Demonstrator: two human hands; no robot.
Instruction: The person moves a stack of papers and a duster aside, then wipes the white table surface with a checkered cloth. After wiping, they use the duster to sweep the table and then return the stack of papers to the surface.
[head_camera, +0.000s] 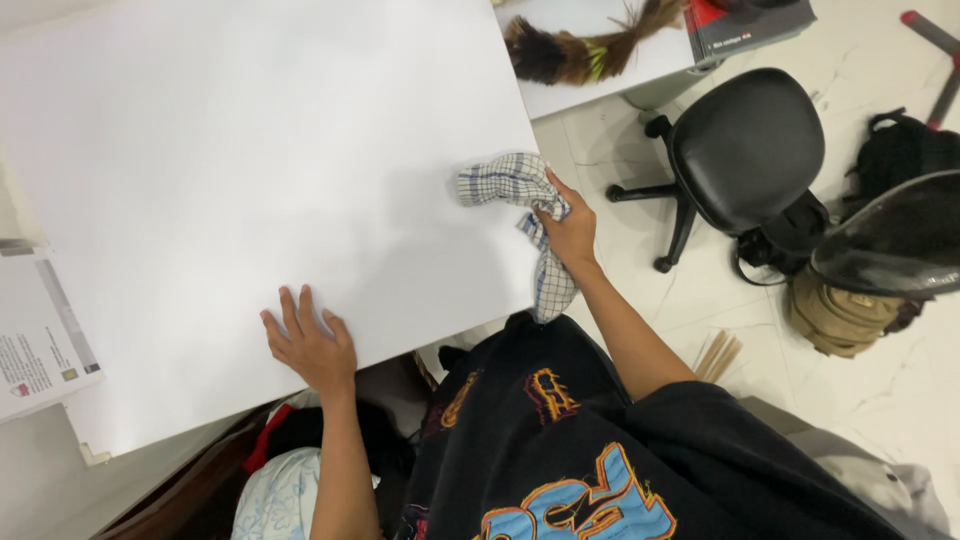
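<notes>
A checked blue-and-white cloth (520, 205) sits bunched at the white table's (250, 180) right edge, your right hand's (570, 232) fingers closed around it, its tail hanging over the side, while your left hand (312, 345) lies open, flat near the front edge.

Light: bright, even, from above | Desk (250, 150): washed out to plain white, almost no detail seen | Shadows: soft grey patch near the middle of the desk | Focus: mostly sharp | Edges: lines bent slightly, dark blurred shape at right.
</notes>
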